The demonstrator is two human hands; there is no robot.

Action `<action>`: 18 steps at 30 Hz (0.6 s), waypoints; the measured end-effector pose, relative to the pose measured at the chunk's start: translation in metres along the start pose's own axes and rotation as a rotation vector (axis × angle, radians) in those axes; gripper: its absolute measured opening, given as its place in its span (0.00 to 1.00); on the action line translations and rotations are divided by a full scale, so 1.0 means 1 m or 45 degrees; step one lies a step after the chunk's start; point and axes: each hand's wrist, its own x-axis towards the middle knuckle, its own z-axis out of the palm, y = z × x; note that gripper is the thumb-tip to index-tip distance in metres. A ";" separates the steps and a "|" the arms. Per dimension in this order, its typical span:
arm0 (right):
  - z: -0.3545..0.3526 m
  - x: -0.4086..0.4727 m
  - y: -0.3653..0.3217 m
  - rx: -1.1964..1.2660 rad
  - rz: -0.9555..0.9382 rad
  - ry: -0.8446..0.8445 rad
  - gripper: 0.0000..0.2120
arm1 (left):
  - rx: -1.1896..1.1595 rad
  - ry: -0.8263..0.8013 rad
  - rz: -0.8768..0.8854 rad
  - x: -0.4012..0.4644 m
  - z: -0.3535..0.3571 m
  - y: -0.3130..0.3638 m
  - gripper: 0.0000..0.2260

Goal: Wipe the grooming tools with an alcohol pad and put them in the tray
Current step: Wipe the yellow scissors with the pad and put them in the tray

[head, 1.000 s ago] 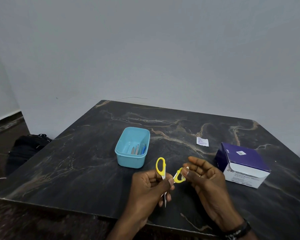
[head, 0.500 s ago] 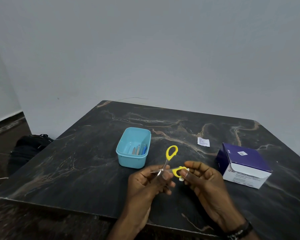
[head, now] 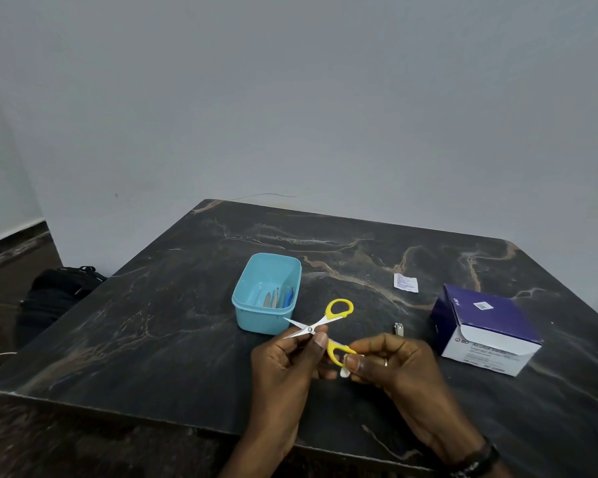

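Small yellow-handled scissors [head: 329, 317] are held above the dark marble table, blades apart and pointing left. My left hand [head: 287, 360] pinches them near the pivot. My right hand [head: 390, 367] holds a white alcohol pad [head: 345, 373] against the lower yellow handle loop. The light blue tray [head: 256, 315] stands just behind the scissors, with several tools lying in it. A small metal nail clipper [head: 398, 328] lies on the table to the right of my hands.
A purple and white alcohol swab box [head: 487, 329] stands at the right. A torn white pad wrapper [head: 405, 282] lies behind it. A black bag [head: 56, 291] sits on the floor left of the marble table [head: 152, 322].
The scissors have turned from upright to lying across with their blades opened toward the left. My right hand with the pad has stayed on the lower handle loop.
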 end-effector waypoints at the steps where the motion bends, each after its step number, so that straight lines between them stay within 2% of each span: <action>1: 0.000 0.000 0.000 0.004 -0.003 0.010 0.11 | -0.003 0.001 -0.004 0.000 0.000 0.000 0.06; 7: -0.002 0.002 0.003 -0.024 -0.049 0.047 0.22 | -0.017 0.004 -0.033 0.000 0.002 0.002 0.06; 11: -0.001 0.001 0.001 -0.054 -0.048 0.042 0.11 | -0.013 -0.012 -0.044 0.000 0.002 0.001 0.06; 12: 0.000 0.001 0.001 -0.056 -0.039 0.050 0.10 | -0.013 -0.020 -0.053 0.000 0.002 0.001 0.07; 18: 0.005 0.001 -0.002 -0.091 -0.041 0.138 0.20 | -0.045 -0.036 -0.069 0.000 0.001 0.001 0.08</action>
